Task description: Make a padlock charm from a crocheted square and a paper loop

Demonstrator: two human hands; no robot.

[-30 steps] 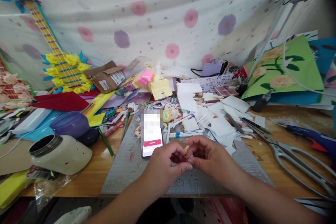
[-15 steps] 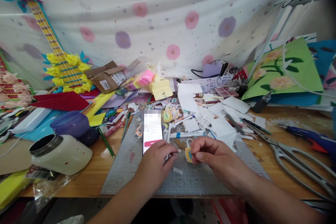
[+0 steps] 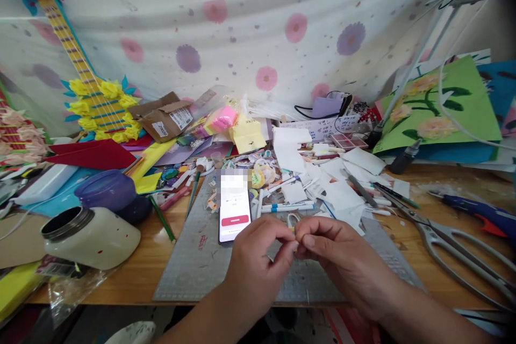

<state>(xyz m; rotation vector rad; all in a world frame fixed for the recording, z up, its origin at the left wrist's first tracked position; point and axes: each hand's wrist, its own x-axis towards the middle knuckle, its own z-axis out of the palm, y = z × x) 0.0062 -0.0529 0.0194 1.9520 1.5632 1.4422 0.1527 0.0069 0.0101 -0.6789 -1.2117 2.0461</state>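
Observation:
Both my hands meet over the grey cutting mat at the desk's front edge. My left hand is curled, its fingertips pinched against those of my right hand. Between them I hold a small paper cutout with a white loop on top; only that tip shows above my fingers. A phone with a lit screen and a red button lies on the mat just left of my left hand. White markers lie behind my hands.
Large metal scissors and a blue glue gun lie at the right. A cream jar lies on its side at the left beside a purple bowl. Paper scraps, a cardboard box and a paper guitar crowd the back.
Half a second ago my hands were apart, with the yellow cutout in my right fingers. They have come back together and now cover most of it.

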